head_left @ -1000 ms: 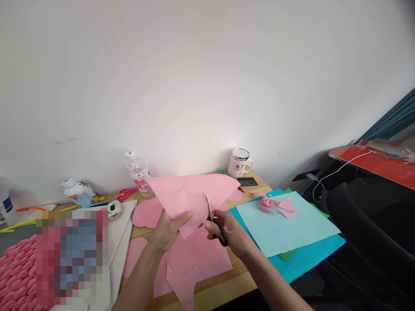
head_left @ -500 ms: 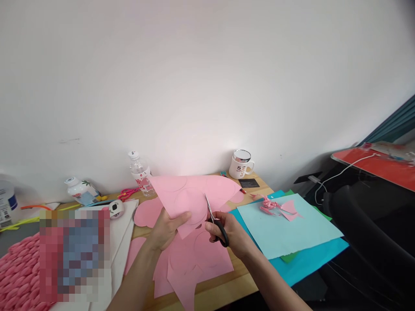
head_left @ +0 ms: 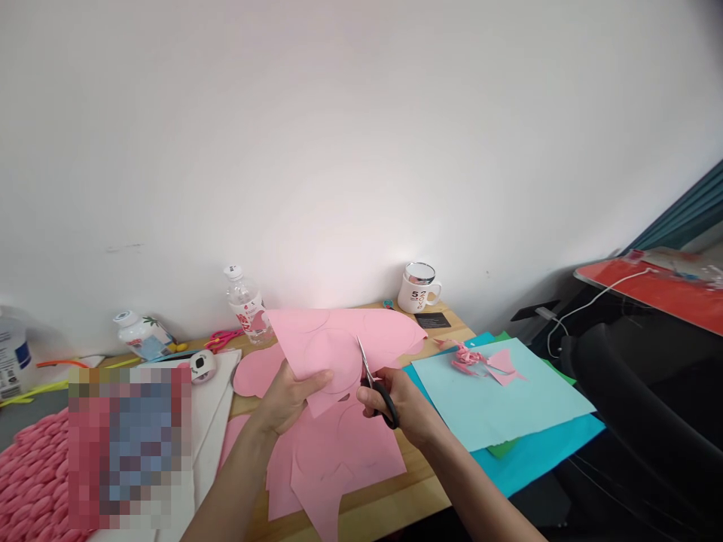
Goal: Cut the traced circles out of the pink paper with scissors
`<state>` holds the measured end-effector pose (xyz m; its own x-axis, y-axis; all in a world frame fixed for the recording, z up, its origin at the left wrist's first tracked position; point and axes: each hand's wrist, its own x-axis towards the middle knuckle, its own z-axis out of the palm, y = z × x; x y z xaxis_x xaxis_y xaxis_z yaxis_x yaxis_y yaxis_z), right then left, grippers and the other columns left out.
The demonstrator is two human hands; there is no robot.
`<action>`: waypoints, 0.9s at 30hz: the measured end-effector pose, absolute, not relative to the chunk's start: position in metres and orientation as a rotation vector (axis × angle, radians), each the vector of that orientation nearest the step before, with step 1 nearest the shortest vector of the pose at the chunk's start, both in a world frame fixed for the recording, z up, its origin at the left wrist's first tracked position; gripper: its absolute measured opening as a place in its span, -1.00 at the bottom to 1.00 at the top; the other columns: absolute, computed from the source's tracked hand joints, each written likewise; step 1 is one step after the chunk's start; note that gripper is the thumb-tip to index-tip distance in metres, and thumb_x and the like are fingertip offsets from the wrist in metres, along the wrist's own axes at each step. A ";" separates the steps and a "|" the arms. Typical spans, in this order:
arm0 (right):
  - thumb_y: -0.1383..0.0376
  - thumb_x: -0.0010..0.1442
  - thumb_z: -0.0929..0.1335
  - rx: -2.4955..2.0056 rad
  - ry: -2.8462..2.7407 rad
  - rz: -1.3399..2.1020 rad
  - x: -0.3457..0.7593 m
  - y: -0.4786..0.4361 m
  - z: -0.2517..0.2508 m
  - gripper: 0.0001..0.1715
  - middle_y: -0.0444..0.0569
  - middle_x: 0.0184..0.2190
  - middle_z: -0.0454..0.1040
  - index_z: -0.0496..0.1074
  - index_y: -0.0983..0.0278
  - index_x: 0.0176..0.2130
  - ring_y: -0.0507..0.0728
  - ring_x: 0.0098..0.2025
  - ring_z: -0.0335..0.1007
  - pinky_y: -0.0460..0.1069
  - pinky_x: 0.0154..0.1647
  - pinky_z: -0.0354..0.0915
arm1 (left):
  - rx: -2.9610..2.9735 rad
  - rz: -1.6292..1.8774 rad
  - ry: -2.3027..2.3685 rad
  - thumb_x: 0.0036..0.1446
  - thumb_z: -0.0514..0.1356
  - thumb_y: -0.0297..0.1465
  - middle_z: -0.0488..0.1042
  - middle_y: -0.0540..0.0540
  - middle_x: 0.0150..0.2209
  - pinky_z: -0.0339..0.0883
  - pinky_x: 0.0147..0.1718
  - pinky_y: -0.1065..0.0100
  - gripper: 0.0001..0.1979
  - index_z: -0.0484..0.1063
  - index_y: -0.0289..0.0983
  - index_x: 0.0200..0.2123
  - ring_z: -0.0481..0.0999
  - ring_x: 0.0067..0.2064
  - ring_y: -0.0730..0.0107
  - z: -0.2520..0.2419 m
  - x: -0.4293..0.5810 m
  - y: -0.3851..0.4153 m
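My left hand pinches the lower left part of a pink paper sheet between thumb and fingers, holding it up off the table. Pencilled circles show on the sheet. Black-handled scissors are gripped in my right hand, their blades pointing up and away at the sheet, beside a drawn circle. Beneath lie more pink paper pieces, one with rounded edges at the left. Part of them is hidden by the raised sheet and my hands.
A bottle and pink scissors stand back left; a white mug is at the back. Pink scraps rest on pale blue paper at the right. A white pill bottle and pink knitted thing are left.
The far right end of the pink sheet has shifted slightly to the right and down. Both hands keep nearly the same place and grip.
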<state>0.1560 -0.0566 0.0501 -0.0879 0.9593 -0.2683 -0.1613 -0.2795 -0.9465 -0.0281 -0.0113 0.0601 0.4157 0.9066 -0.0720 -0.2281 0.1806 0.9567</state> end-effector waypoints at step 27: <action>0.06 -0.13 0.51 -1.161 -0.888 1.535 0.112 -0.055 -0.003 -0.54 -0.27 -0.71 0.22 0.33 0.31 -0.42 -0.04 -0.63 0.10 -0.07 -0.56 0.06 | 0.949 1.084 0.865 0.01 0.28 -0.10 0.59 -0.16 -0.39 0.39 -0.30 0.20 -0.66 0.55 -0.28 -0.33 0.55 -0.28 0.12 0.022 -0.005 -0.049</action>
<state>0.1122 -0.0554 -0.0034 -0.0650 0.9671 -0.2460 -0.2682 -0.2543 -0.9292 -0.0046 -0.0487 0.0221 0.2446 0.9637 -0.1071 -0.3187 0.1842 0.9298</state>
